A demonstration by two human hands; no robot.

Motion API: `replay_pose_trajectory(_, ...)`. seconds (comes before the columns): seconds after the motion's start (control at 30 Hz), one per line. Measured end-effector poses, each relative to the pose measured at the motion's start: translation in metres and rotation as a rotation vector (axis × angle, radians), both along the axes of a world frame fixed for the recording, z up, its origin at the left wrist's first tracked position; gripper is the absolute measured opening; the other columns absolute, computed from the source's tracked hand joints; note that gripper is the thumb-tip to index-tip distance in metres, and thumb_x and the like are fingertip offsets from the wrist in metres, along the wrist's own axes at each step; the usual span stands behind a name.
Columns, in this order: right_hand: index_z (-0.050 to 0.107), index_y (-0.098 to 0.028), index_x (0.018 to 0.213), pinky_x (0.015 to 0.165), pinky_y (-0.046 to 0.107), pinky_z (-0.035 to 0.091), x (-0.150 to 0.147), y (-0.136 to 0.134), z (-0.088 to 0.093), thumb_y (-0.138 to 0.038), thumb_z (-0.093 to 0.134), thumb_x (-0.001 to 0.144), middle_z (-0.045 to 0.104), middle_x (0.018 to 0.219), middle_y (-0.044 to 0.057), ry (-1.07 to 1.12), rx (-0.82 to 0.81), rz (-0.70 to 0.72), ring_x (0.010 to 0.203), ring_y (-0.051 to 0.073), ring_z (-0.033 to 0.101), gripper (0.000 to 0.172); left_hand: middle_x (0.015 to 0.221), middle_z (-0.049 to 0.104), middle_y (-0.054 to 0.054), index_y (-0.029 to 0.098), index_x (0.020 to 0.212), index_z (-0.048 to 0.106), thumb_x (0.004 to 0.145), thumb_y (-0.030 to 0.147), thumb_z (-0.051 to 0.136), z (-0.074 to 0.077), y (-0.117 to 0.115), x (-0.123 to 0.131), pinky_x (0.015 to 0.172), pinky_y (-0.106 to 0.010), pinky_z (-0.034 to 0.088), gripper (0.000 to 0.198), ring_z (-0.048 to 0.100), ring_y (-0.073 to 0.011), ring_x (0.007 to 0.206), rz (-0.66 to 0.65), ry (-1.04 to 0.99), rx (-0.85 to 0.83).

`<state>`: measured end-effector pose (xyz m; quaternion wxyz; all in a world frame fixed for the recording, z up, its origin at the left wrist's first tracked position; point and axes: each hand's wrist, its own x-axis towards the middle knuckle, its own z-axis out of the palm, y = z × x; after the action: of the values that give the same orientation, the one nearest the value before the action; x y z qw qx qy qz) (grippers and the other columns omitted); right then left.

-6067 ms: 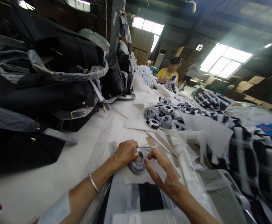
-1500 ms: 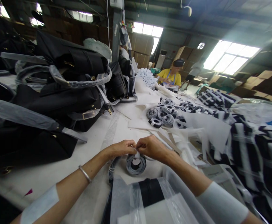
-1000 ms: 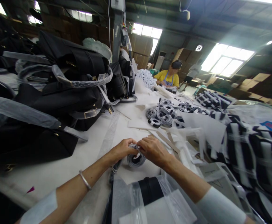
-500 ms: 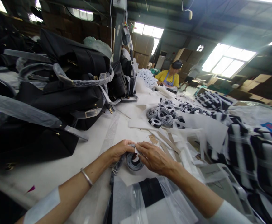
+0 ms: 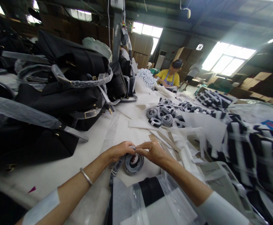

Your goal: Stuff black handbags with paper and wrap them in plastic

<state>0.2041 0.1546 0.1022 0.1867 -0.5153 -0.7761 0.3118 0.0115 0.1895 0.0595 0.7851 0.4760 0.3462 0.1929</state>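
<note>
A coiled strap in clear wrapping point(image 5: 134, 165) hangs just over the white table, its roll showing below my fingers. My left hand point(image 5: 122, 151) is closed on the top of the coil. Fingers of my right hand point(image 5: 150, 151) pinch at the same upper edge, fingertips almost meeting the left ones; whether a small piece sits between them is too small to make out. Just below, near my body, lies a black bag part point(image 5: 151, 190) under clear plastic and white sheets. A wrapped strap end point(image 5: 115, 170) trails beneath my left wrist.
Black handbags with wrapped straps point(image 5: 75, 97) are heaped on the left. Several coiled straps point(image 5: 164, 114) lie beyond my hands, with paper strips point(image 5: 168, 140) nearer. Black padded pieces point(image 5: 239, 150) and a grey plastic bin point(image 5: 223, 178) stand right. A person in yellow point(image 5: 171, 76) sits at the far end.
My right hand has lifted slightly and bent its fingers from lying flat over the coil into a pinch at its edge. My left hand keeps its hold.
</note>
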Motion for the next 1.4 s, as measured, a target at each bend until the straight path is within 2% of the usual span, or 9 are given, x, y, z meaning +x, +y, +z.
replay_pose_trajectory(0.17, 0.082, -0.025, 0.089, 0.069, 0.023, 0.047, -0.001, 0.001, 0.006, -0.028, 0.069, 0.083, 0.079, 0.087, 0.001, -0.055, -0.041, -0.092, 0.076, 0.018, 0.070, 0.014, 0.059, 0.067, 0.000, 0.016, 0.089, 0.056, 0.057, 0.021, 0.063, -0.003, -0.001, 0.005, 0.053, -0.023, 0.046, 0.033, 0.061, -0.0147, 0.054, 0.006, 0.052, 0.027)
replay_pose_trajectory(0.4, 0.081, -0.026, 0.091, 0.071, 0.024, 0.047, 0.001, 0.006, 0.008, -0.018, 0.072, 0.076, 0.079, 0.085, 0.001, -0.112, -0.028, -0.064, 0.077, 0.018, 0.070, 0.019, 0.062, 0.067, -0.001, 0.016, 0.092, 0.054, 0.059, 0.024, 0.062, 0.002, -0.002, 0.005, 0.054, -0.024, 0.046, 0.034, 0.063, -0.0156, 0.057, -0.030, 0.062, 0.043)
replay_pose_trajectory(0.67, 0.080, -0.024, 0.092, 0.076, 0.025, 0.050, 0.000, 0.003, 0.010, -0.012, 0.071, 0.075, 0.079, 0.089, 0.002, -0.129, 0.034, 0.002, 0.082, 0.018, 0.071, 0.022, 0.059, 0.064, 0.002, 0.016, 0.087, 0.053, 0.059, 0.018, 0.065, -0.005, -0.005, 0.011, 0.053, -0.024, 0.046, 0.031, 0.062, -0.0156, 0.054, 0.027, 0.072, 0.132)
replay_pose_trajectory(0.83, 0.077, -0.022, 0.104, 0.088, 0.030, 0.052, 0.001, -0.005, 0.003, -0.009, 0.071, 0.075, 0.078, 0.101, 0.004, -0.117, 0.150, -0.029, 0.095, 0.021, 0.071, 0.032, 0.058, 0.064, 0.001, 0.016, 0.088, 0.056, 0.060, 0.019, 0.063, -0.006, -0.005, 0.012, 0.051, -0.022, 0.046, 0.029, 0.061, -0.0146, 0.052, 0.086, 0.070, 0.150)
replay_pose_trajectory(0.93, 0.075, -0.024, 0.108, 0.094, 0.034, 0.052, 0.012, -0.012, 0.007, -0.015, 0.070, 0.079, 0.076, 0.108, 0.004, -0.074, 0.233, -0.074, 0.103, 0.023, 0.070, 0.031, 0.060, 0.065, -0.001, 0.015, 0.088, 0.056, 0.062, 0.025, 0.063, -0.003, -0.001, 0.008, 0.050, -0.023, 0.047, 0.029, 0.061, -0.0147, 0.052, 0.125, 0.055, 0.136)
replay_pose_trajectory(1.03, 0.073, -0.026, 0.112, 0.095, 0.037, 0.053, 0.043, -0.030, 0.019, -0.025, 0.066, 0.083, 0.074, 0.115, 0.004, -0.059, 0.326, -0.170, 0.108, 0.025, 0.068, 0.030, 0.061, 0.064, -0.001, 0.016, 0.085, 0.054, 0.062, 0.031, 0.064, -0.002, 0.001, 0.000, 0.049, -0.024, 0.047, 0.029, 0.060, -0.0151, 0.052, 0.156, 0.041, 0.119)
replay_pose_trajectory(1.1, 0.074, -0.027, 0.112, 0.093, 0.038, 0.055, 0.080, -0.053, 0.026, -0.035, 0.063, 0.086, 0.074, 0.115, 0.004, -0.088, 0.356, -0.291, 0.105, 0.027, 0.069, 0.030, 0.060, 0.063, -0.001, 0.016, 0.081, 0.054, 0.062, 0.033, 0.064, -0.004, 0.001, -0.004, 0.049, -0.024, 0.047, 0.027, 0.059, -0.0149, 0.051, 0.172, 0.032, 0.120)
replay_pose_trajectory(1.3, 0.079, -0.031, 0.100, 0.075, 0.041, 0.058, 0.218, -0.157, 0.036, -0.064, 0.063, 0.072, 0.078, 0.099, 0.005, -0.364, 0.264, -0.922, 0.089, 0.034, 0.073, 0.046, 0.058, 0.062, -0.002, 0.017, 0.073, 0.055, 0.063, 0.034, 0.065, -0.012, -0.001, -0.008, 0.048, -0.023, 0.043, 0.023, 0.056, -0.0131, 0.049, 0.189, 0.042, 0.163)
replay_pose_trajectory(1.4, 0.080, -0.029, 0.091, 0.071, 0.042, 0.057, 0.258, -0.212, 0.038, -0.064, 0.057, 0.069, 0.078, 0.094, 0.007, -0.518, 0.273, -1.113, 0.085, 0.036, 0.073, 0.047, 0.058, 0.062, 0.000, 0.017, 0.073, 0.054, 0.067, 0.040, 0.067, -0.014, 0.000, -0.007, 0.048, -0.022, 0.042, 0.027, 0.053, -0.0125, 0.048, 0.177, 0.053, 0.187)
